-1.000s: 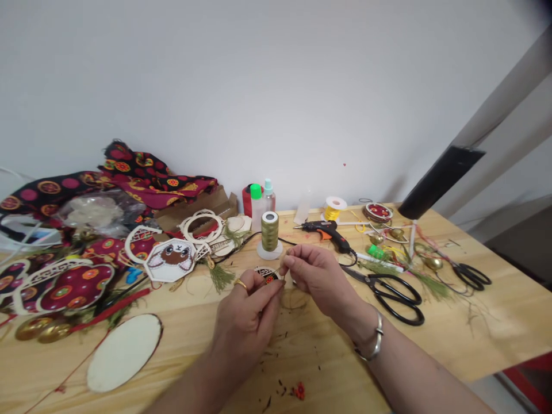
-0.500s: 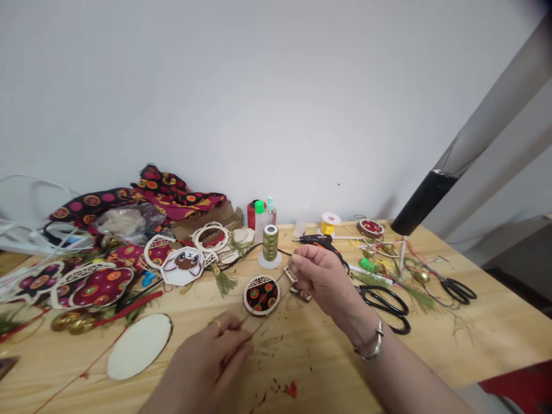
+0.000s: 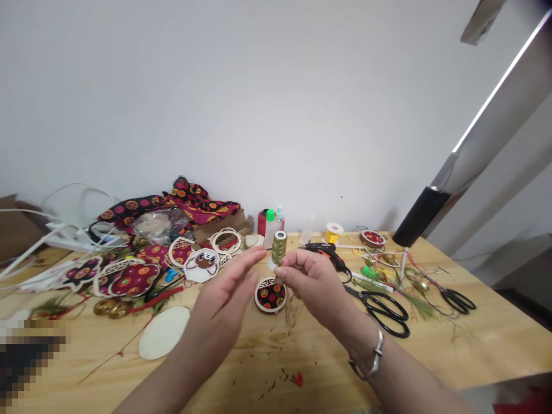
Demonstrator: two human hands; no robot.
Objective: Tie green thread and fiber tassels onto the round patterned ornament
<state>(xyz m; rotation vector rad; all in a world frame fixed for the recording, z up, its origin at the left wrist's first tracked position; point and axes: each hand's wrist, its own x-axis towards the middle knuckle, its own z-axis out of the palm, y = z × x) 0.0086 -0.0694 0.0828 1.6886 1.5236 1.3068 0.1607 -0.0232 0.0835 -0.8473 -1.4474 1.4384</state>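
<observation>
My right hand [image 3: 306,282] is closed in a pinch, thumb against fingertips, beside the spool of olive-green thread [image 3: 279,248]. Some thin cord seems to be in that pinch, though it barely shows. My left hand [image 3: 230,293] faces it with the fingers stretched out and nothing visible in them. Between and below the hands, a round ornament [image 3: 270,295] lies on the table, black floral fabric in a pale wooden frame. Black-handled scissors [image 3: 386,310] rest right of my right hand.
A glue gun [image 3: 321,248] and a yellow spool [image 3: 332,233] lie behind my right hand. To the left are a sheep-face octagon [image 3: 202,265], a pale oval disc [image 3: 164,332] and gold bells [image 3: 111,308]. Red scraps [image 3: 298,378] lie at the front.
My left hand has risen from the table, its fingers now straightened. The cord stretched between my hands no longer shows. My right hand stays pinched and has come nearer the green spool; the view has shifted.
</observation>
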